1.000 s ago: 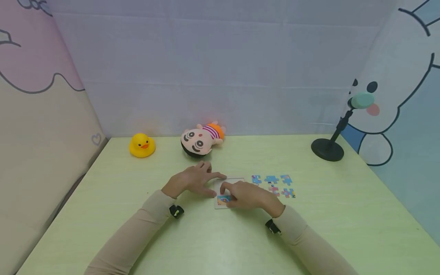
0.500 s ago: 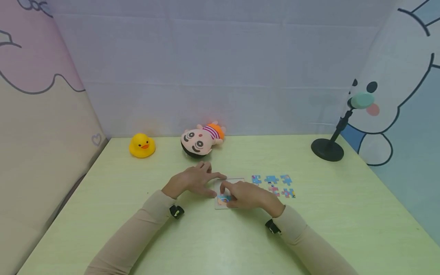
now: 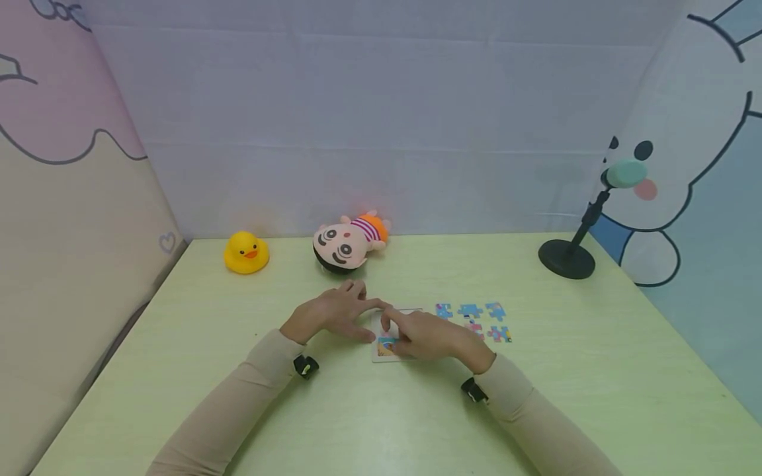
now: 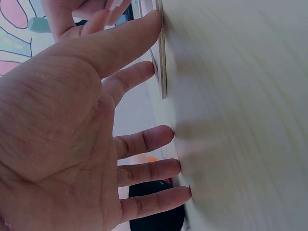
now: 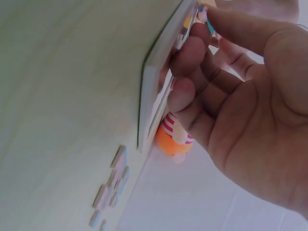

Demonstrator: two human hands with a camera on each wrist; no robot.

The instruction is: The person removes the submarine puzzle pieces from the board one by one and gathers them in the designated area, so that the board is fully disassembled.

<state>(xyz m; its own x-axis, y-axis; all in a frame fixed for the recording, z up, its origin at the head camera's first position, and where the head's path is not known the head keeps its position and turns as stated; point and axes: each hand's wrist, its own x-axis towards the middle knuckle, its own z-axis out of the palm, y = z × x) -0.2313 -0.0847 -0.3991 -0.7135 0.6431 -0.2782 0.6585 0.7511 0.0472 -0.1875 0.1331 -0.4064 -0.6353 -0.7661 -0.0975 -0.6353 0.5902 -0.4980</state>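
Note:
A small white puzzle tray [image 3: 378, 357] lies flat on the table between my hands, with a colourful piece [image 3: 385, 346] showing at its near left corner. My left hand [image 3: 335, 312] rests beside it with fingers spread. Its thumb and index finger touch the tray's left side, and the other fingertips rest on the table. Over the tray, my right hand [image 3: 425, 336] has its fingers bent and pinches a small puzzle piece [image 5: 210, 25] between thumb and fingers. That piece is mostly hidden by the fingers.
Several loose puzzle pieces [image 3: 470, 311] lie right of the tray. Along the back stand a yellow rubber duck [image 3: 247, 253] and a plush doll [image 3: 345, 244] lying on its side. A black stand [image 3: 567, 258] with a mint-coloured head is at the back right.
My right hand shifts slightly, its index finger moving up and closer to the left index finger. The coloured piece under it changes a little in look. My left hand keeps its place.

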